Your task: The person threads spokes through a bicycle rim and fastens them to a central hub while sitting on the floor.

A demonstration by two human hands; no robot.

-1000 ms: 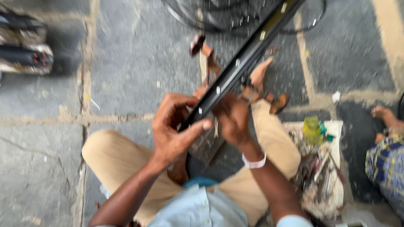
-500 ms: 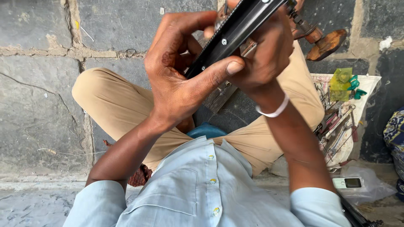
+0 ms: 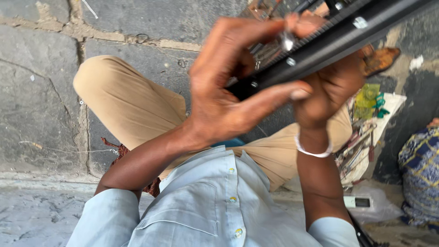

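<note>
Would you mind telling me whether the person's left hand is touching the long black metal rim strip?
Touching. The head view shows the left hand wrapped around the long black metal rim strip, its thumb lying along the lower edge and fingers curled over the top.

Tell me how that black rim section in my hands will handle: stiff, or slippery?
The black rim is probably stiff: it runs straight out of frame past the left hand and right hand without sagging. It looks smooth, so it may slip; the left thumb and fingers pinch it. It reaches far beyond both hands, so the long end could swing if grip loosens.
</note>
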